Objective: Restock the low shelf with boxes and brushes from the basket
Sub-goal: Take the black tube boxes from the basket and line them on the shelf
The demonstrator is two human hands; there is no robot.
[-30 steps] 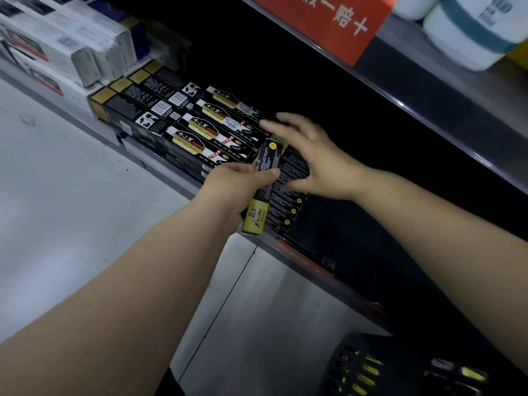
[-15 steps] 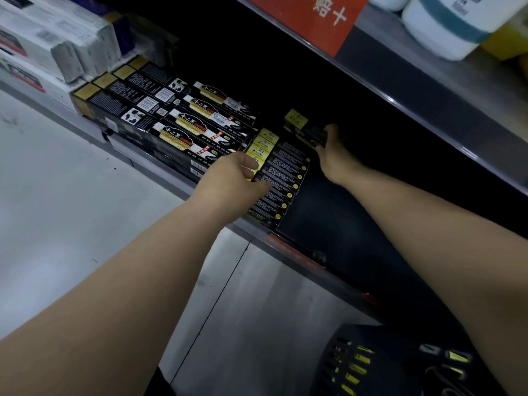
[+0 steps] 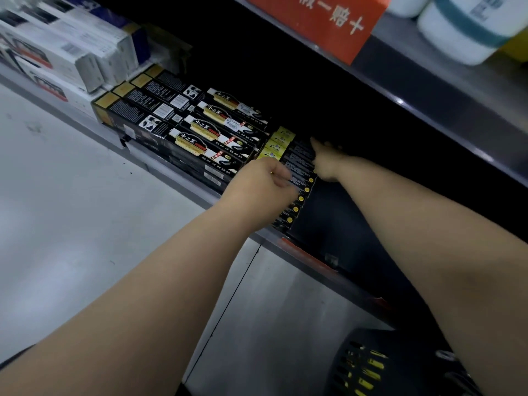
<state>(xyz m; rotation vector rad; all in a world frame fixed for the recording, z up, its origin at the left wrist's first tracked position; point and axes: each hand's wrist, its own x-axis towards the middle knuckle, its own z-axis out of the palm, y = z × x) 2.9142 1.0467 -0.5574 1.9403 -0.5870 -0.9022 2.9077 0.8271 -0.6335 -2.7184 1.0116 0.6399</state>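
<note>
A row of small black-and-yellow boxes (image 3: 297,178) lies on the low shelf (image 3: 183,178), right of the larger black boxes (image 3: 200,130). My left hand (image 3: 263,190) sits on the near left part of that row. Its fingers curl over the box ends, and a bit of yellow shows between thumb and finger. My right hand (image 3: 325,162) reaches deeper into the dark shelf, its straight fingers touching the far right end of the row. The dark basket (image 3: 351,364) stands on the floor at the bottom right, with yellow items showing through its slots.
White boxes (image 3: 71,58) are stacked on the shelf at the far left. The upper shelf (image 3: 428,90) overhangs, carrying an orange sign (image 3: 328,21) and white tubs (image 3: 468,27). A dark stretch of shelf (image 3: 337,224) lies right of the small boxes. Pale floor fills the left.
The box my left hand held a second ago now lies in the row. My right hand has slid from the top of the row to its far end, and both hands stay against it.
</note>
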